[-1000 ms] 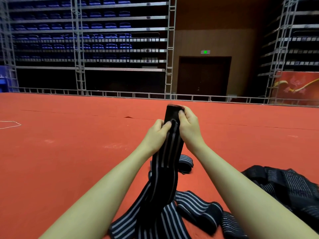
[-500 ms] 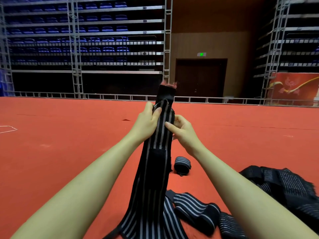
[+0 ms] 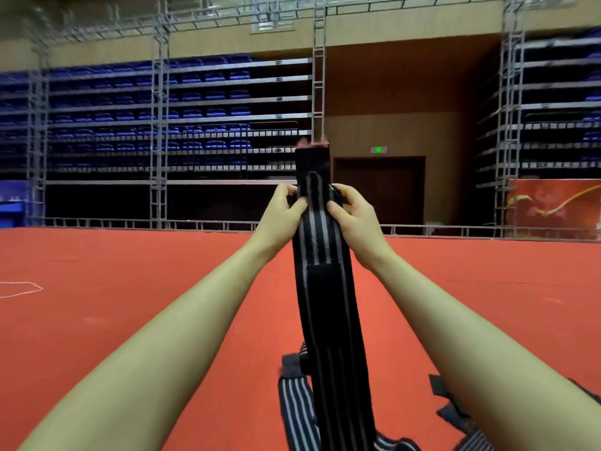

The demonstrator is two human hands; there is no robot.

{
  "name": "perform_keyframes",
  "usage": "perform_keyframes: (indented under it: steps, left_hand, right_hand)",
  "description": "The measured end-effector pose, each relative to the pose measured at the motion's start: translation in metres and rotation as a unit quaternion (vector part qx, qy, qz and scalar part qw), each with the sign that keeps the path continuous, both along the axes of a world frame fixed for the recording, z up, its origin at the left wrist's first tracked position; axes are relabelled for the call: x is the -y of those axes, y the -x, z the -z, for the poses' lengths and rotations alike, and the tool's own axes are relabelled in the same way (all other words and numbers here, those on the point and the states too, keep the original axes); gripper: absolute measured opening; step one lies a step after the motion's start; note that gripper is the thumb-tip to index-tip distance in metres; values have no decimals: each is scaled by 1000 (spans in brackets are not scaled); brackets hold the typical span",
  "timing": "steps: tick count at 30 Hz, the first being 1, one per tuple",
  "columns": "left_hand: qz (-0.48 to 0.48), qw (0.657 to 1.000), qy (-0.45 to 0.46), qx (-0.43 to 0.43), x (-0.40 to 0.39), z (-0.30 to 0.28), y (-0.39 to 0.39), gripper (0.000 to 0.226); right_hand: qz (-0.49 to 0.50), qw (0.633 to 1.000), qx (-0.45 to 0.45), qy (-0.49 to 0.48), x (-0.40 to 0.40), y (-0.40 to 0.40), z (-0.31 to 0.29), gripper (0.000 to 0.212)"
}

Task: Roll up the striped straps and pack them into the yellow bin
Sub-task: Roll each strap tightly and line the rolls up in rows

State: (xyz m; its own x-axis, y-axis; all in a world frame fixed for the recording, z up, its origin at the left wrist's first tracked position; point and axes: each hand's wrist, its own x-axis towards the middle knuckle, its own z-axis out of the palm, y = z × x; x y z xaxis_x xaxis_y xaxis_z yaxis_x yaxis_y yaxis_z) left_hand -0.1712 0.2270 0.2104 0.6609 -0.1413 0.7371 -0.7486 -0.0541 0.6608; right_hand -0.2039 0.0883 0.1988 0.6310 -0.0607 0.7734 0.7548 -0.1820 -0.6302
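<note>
A long black strap with grey stripes is held upright at arm's length in front of me. My left hand pinches its left edge near the top, and my right hand pinches the right edge at the same height. The strap's plain black end sticks up above both hands, and the rest hangs down to the red floor. More striped straps lie loose on the floor below. The yellow bin is not in view.
A dark pile of straps lies at the lower right on the red carpet. A low metal rail and tiers of blue seats stand far behind. A thin white cord lies at the left.
Both hands have lifted the strap higher and spread to its two edges. My view has tilted up, so the rolled strap and most of the floor pile have dropped out of sight.
</note>
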Motion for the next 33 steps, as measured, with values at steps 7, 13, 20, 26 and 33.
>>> perform_keyframes:
  steps: [7, 13, 20, 26, 33]
  left_hand:
    - [171, 984, 37, -36, 2, 8, 19, 27]
    - [213, 971, 69, -87, 3, 22, 35, 31]
    - [109, 980, 28, -161, 23, 70, 21, 43]
    - [56, 983, -15, -172, 26, 99, 25, 35]
    - [32, 987, -81, -132, 25, 150, 6, 23]
  right_hand:
    - [-92, 995, -6, -48, 20, 18, 3, 27]
    - [-93, 994, -14, -64, 25, 28, 19, 35]
    - [-71, 993, -55, -81, 27, 23, 58, 41]
    - [-21, 984, -119, -130, 33, 10, 94, 13]
    - [-78, 963, -249, -63, 45, -1, 150, 27]
